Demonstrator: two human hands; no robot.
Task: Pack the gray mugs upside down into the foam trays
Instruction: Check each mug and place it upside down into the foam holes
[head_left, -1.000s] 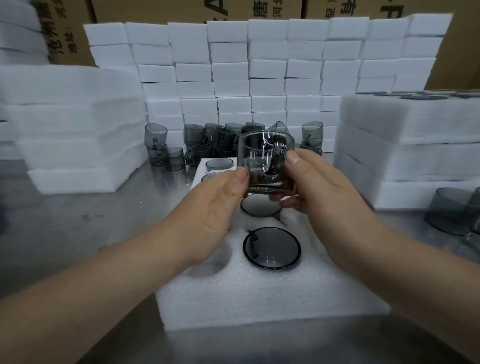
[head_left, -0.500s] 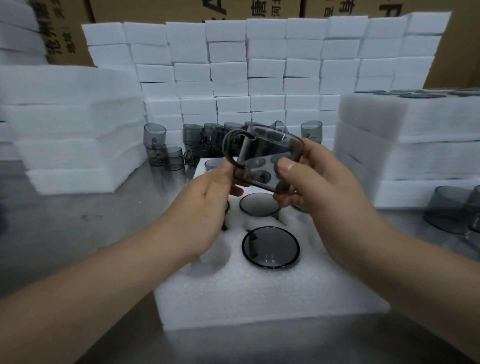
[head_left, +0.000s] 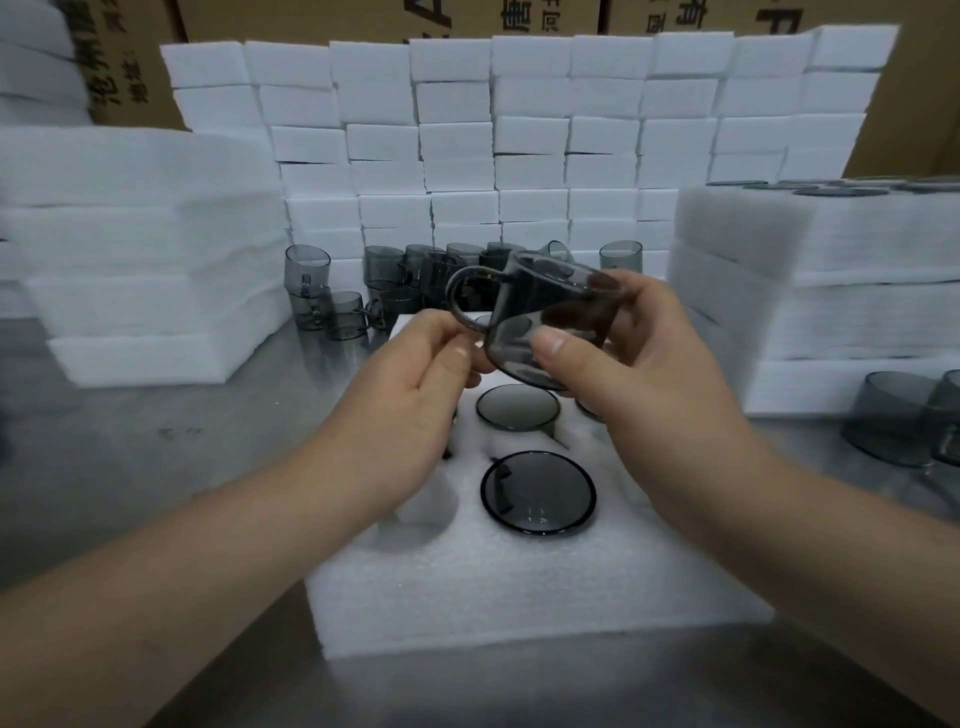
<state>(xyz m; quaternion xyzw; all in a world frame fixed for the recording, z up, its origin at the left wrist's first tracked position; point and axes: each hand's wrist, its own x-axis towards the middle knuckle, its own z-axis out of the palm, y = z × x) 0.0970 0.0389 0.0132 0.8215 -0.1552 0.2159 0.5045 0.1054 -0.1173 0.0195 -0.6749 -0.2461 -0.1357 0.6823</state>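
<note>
With the left hand (head_left: 415, 400), pinching the handle (head_left: 452, 300) of the gray mug (head_left: 540, 317) — tilted, in the air above the foam tray (head_left: 519, 597) and its two upside-down mugs (head_left: 537, 491). Gripping the mug's body with the right hand (head_left: 628, 374), thumb in front.

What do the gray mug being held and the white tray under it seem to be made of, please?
The see-through smoky gray mug looks like tinted glass or hard clear plastic, glossy: things behind show through its wall. The white tray with round pockets looks like soft expanded foam, matte: its surface is grainy.
</note>
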